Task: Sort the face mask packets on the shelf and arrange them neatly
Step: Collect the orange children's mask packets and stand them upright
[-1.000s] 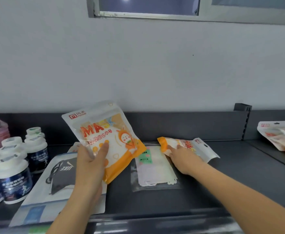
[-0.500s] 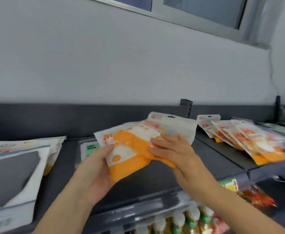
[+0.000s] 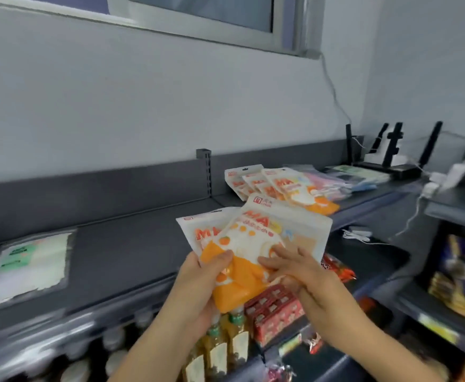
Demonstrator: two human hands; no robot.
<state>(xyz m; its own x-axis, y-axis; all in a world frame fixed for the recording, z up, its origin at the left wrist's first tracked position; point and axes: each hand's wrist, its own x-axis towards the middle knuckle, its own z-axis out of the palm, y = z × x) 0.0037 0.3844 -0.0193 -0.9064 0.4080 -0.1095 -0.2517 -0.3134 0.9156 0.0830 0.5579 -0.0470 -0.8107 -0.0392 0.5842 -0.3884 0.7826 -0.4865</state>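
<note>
held packets before shelf stack

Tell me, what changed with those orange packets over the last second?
The right hand lifted a second packet off the shelf and joined it to the one in the left hand; both hold the two orange packets, carried right toward the matching row. The green-labelled clear packet still lies flat.
</note>
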